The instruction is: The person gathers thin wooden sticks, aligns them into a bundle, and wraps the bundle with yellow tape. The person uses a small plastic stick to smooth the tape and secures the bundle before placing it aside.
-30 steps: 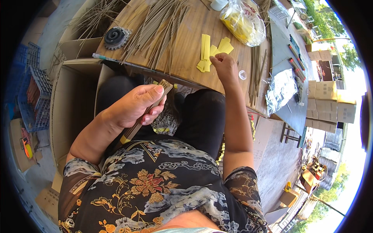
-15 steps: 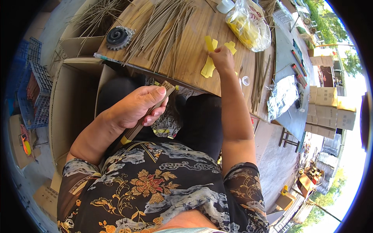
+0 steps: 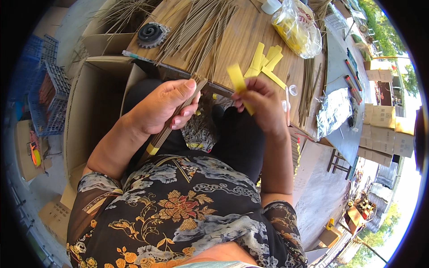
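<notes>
In my left hand (image 3: pixel 166 108) is a bundle of thin brown incense sticks (image 3: pixel 169 129), tilted with its upper end pointing away from me. A yellow band (image 3: pixel 152 148) wraps the bundle near its lower end, close to my lap. My right hand (image 3: pixel 260 99) pinches a yellow paper strip (image 3: pixel 237 79) between thumb and fingers, held in the air just off the table's near edge. Behind that hand, a loose pile of yellow paper strips (image 3: pixel 268 61) lies on the wooden table (image 3: pixel 237 40).
Many loose sticks (image 3: pixel 196 33) spread over the table's left part, beside a dark coil in a toothed dish (image 3: pixel 152 35). A clear bag with yellow contents (image 3: pixel 297 29) lies at the back. An open cardboard box (image 3: pixel 96 107) stands left of my legs; blue crates (image 3: pixel 47 102) are farther left.
My right hand has lifted a yellow paper strip off the pile and drawn it back toward me. The left hand still grips the bundle; the whole view has shifted slightly.
</notes>
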A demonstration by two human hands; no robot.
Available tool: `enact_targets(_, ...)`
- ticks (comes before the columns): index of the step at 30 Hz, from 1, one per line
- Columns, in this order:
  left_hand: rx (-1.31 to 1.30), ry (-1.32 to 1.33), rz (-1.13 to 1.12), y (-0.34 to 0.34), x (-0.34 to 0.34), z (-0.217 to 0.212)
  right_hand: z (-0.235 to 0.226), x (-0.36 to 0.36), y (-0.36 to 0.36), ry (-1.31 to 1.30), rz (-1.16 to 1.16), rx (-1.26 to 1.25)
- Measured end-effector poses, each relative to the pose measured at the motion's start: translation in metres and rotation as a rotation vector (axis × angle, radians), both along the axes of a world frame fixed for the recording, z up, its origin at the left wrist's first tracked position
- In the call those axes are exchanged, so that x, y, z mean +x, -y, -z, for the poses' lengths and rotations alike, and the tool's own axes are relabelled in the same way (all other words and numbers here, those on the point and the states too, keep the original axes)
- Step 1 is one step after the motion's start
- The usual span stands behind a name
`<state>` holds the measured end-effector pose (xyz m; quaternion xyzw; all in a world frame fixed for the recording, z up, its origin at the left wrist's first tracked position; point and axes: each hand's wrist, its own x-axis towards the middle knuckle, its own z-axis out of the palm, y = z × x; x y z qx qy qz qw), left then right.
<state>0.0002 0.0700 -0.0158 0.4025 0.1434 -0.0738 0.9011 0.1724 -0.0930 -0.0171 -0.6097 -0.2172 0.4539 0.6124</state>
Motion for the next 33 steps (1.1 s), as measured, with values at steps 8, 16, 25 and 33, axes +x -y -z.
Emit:
enact_targets(8, 0.053, 0.015, 0.028, 0.012, -0.003, -0.014, -0.012, -0.059, 0.018, -0.237, -0.107, 0.15)
enact_targets(16, 0.15, 0.029, 0.068, 0.026, -0.009, -0.023, -0.017, -0.072, 0.027, 0.224, -0.062, 0.259)
enact_targets(25, 0.275, 0.017, 0.118, 0.04, -0.012, -0.031, -0.041, -0.083, 0.038, 0.03, -0.073, 0.171)
enact_targets(33, 0.291, 0.042, 0.121, 0.049, -0.013, -0.036, -0.051, -0.08, 0.031, 0.107, -0.106, 0.019)
